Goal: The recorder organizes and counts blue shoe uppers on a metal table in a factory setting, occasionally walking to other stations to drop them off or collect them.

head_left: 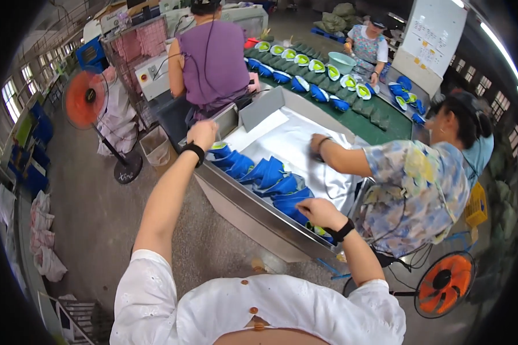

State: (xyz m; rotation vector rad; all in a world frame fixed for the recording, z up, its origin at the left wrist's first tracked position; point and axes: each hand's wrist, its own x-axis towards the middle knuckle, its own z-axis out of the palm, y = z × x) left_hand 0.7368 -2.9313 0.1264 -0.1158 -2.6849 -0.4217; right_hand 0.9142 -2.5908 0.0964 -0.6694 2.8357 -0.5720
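Observation:
A row of blue shoe uppers (267, 175) with green insides lies along the near edge of a shiny metal table (253, 215). My left hand (202, 133), with a black wristband, is closed on the blue upper (218, 150) at the row's left end. My right hand (319, 213), also wearing a black band, rests with bent fingers on the blue upper (290, 204) at the row's right end.
A person in a patterned shirt (420, 190) leans over the table from the right, one hand (318, 144) on its surface. A person in purple (210, 60) stands behind. Blue and green uppers line a green table (385, 129). Orange fans (86, 99) (446, 283) stand on both sides.

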